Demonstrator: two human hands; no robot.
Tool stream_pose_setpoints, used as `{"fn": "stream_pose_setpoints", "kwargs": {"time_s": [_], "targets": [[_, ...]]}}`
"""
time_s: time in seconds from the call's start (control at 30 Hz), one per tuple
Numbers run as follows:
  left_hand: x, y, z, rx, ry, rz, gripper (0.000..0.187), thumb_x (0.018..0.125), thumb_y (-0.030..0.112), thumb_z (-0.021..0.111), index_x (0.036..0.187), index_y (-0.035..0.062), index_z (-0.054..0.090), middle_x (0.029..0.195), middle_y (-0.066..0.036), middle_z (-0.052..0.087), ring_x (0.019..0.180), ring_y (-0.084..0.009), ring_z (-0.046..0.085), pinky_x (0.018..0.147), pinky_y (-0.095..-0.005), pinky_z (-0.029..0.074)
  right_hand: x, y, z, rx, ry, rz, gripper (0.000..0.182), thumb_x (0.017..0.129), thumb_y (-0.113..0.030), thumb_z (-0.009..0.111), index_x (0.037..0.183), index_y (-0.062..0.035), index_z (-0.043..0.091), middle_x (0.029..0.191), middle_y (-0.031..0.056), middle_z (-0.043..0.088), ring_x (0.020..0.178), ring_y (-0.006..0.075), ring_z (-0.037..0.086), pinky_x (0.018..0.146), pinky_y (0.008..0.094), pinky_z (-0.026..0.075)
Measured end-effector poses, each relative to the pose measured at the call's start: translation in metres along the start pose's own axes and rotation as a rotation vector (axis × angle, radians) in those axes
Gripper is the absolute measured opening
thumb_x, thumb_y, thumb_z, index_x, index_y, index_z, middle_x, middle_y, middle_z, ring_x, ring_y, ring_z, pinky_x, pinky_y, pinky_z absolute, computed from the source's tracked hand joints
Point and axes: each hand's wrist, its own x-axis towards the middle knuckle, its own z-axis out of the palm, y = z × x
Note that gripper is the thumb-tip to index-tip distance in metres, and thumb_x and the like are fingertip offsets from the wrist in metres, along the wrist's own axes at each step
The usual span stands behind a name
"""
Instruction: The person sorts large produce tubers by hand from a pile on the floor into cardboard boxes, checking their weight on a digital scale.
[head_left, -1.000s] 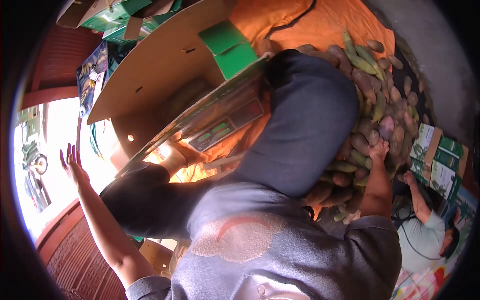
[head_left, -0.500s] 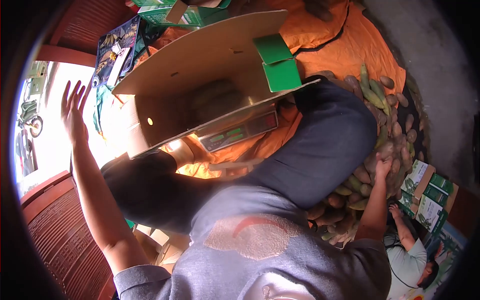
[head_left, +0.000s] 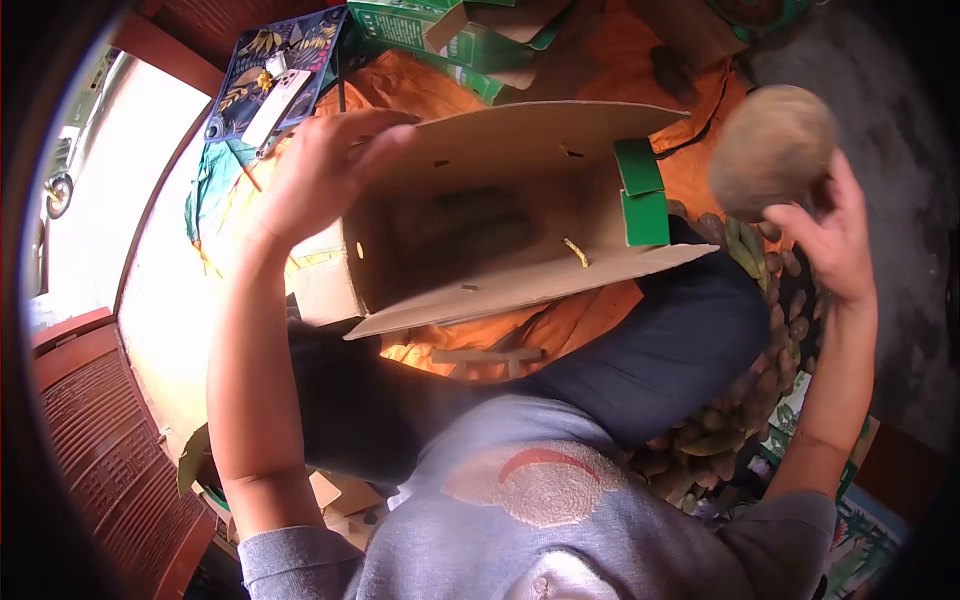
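Note:
A deep cardboard box point(head_left: 500, 285) lies in front of me with its mouth open and green end flaps point(head_left: 645, 215) at its right end. My left hand point(head_left: 325, 170) is at the box's far left corner, fingers extended and loosely apart along the upper flap. Raised to the right of the box, my right hand point(head_left: 835, 235) grips a large, roundish brown tuber point(head_left: 770, 150) from its near right side. The dim inside of the box shows a dark shape at the bottom. Below my right hand, a pile of brown tubers point(head_left: 715, 420) runs alongside my leg.
Long green produce point(head_left: 742, 245) lies among the pile. Orange cloth point(head_left: 590, 315) covers the floor under the box. Green-and-white cartons point(head_left: 440, 35) stand at the back. A white phone point(head_left: 278, 108) rests on a patterned surface at the upper left. A doorway opens on the left.
My right hand has risen from the pile with the brown tuber. My left hand has moved right, to the box. The view has shifted, and the person at lower right is out of sight.

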Motion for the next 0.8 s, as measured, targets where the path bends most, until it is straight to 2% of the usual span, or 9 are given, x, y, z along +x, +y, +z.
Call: {"fn": "stream_pose_setpoints", "kwargs": {"time_s": [0.03, 0.17, 0.23, 0.3, 0.4, 0.5, 0.63, 0.73, 0.8], "targets": [[-0.001, -0.002, 0.002, 0.101, -0.028, 0.029, 0.028, 0.091, 0.025, 0.052, 0.104, 0.0020, 0.061, 0.080, -0.017, 0.064, 0.075, -0.0264, 0.063, 0.070, -0.0331, 0.047, 0.026, -0.006, 0.022, -0.108, -0.136, -0.123, 0.062, 0.072, -0.008, 0.070, 0.125, 0.0044, 0.041, 0.112, 0.0173, 0.055, 0.105, 0.0253, 0.054, 0.093, 0.0330, 0.040], [-0.005, -0.007, 0.006, 0.103, 0.040, 0.121, 0.017, 0.088, 0.017, 0.054, 0.086, 0.0000, 0.057, 0.065, -0.017, 0.056, 0.064, -0.0335, 0.056, 0.059, -0.0396, 0.043, 0.094, -0.008, 0.121, -0.289, -0.728, -0.208, 0.056, 0.074, -0.022, 0.068, 0.119, 0.0020, 0.044, 0.108, 0.0247, 0.055, 0.099, 0.0387, 0.054, 0.088, 0.0407, 0.042], [-0.006, -0.008, 0.006, 0.120, 0.029, 0.117, 0.017, 0.088, 0.016, 0.054, 0.084, -0.0002, 0.056, 0.064, -0.018, 0.054, 0.064, -0.0334, 0.056, 0.058, -0.0394, 0.042, 0.115, -0.008, 0.165, -0.483, -1.077, -0.003, 0.055, 0.076, -0.026, 0.067, 0.117, 0.0022, 0.044, 0.110, 0.0222, 0.056, 0.103, 0.0359, 0.054, 0.089, 0.0416, 0.042], [-0.007, -0.010, 0.008, 0.092, 0.053, 0.147, 0.019, 0.088, 0.016, 0.053, 0.079, -0.0003, 0.052, 0.062, -0.018, 0.053, 0.063, -0.0345, 0.056, 0.058, -0.0407, 0.042, 0.108, 0.038, 0.207, -0.433, -1.073, -0.042, 0.053, 0.076, -0.025, 0.068, 0.117, 0.0016, 0.046, 0.111, 0.0211, 0.056, 0.107, 0.0348, 0.053, 0.090, 0.0405, 0.043], [-0.006, -0.012, 0.005, 0.063, 0.040, 0.156, 0.020, 0.088, 0.016, 0.053, 0.077, -0.0001, 0.051, 0.060, -0.018, 0.052, 0.063, -0.0357, 0.056, 0.058, -0.0424, 0.043, 0.117, 0.063, 0.234, -0.612, -1.336, 0.006, 0.054, 0.074, -0.023, 0.069, 0.116, 0.0032, 0.046, 0.114, 0.0236, 0.052, 0.111, 0.0357, 0.050, 0.093, 0.0406, 0.040], [-0.007, -0.014, 0.006, 0.060, 0.037, 0.163, 0.019, 0.088, 0.016, 0.053, 0.078, 0.0000, 0.051, 0.061, -0.018, 0.053, 0.063, -0.0356, 0.056, 0.058, -0.0425, 0.043, 0.111, 0.094, 0.250, -0.775, -1.496, -0.066, 0.056, 0.072, -0.022, 0.070, 0.118, 0.0021, 0.046, 0.116, 0.0224, 0.052, 0.113, 0.0359, 0.048, 0.095, 0.0401, 0.040], [-0.007, -0.016, 0.006, 0.057, 0.028, 0.176, 0.019, 0.088, 0.016, 0.053, 0.079, 0.0001, 0.051, 0.062, -0.018, 0.053, 0.064, -0.0354, 0.056, 0.059, -0.0420, 0.043, 0.093, 0.119, 0.268, -0.816, -1.630, 0.006, 0.062, 0.074, -0.019, 0.068, 0.127, -0.0030, 0.042, 0.122, 0.0199, 0.050, 0.116, 0.0351, 0.047, 0.097, 0.0395, 0.038], [-0.007, -0.018, 0.008, 0.054, 0.037, 0.182, 0.018, 0.088, 0.016, 0.054, 0.081, -0.0001, 0.052, 0.063, -0.018, 0.053, 0.064, -0.0346, 0.056, 0.059, -0.0412, 0.043, 0.096, 0.095, 0.252, -0.663, -1.425, -0.031, 0.062, 0.080, -0.018, 0.062, 0.134, -0.0076, 0.034, 0.124, 0.0182, 0.050, 0.116, 0.0339, 0.047, 0.098, 0.0394, 0.038], [-0.007, -0.017, 0.010, 0.039, 0.049, 0.180, 0.017, 0.088, 0.016, 0.054, 0.083, -0.0003, 0.053, 0.063, -0.018, 0.053, 0.063, -0.0337, 0.056, 0.059, -0.0406, 0.043, 0.108, 0.057, 0.224, -0.474, -1.371, 0.075, 0.059, 0.085, -0.019, 0.055, 0.137, -0.0111, 0.030, 0.125, 0.0173, 0.050, 0.115, 0.0326, 0.048, 0.097, 0.0393, 0.038]]}}
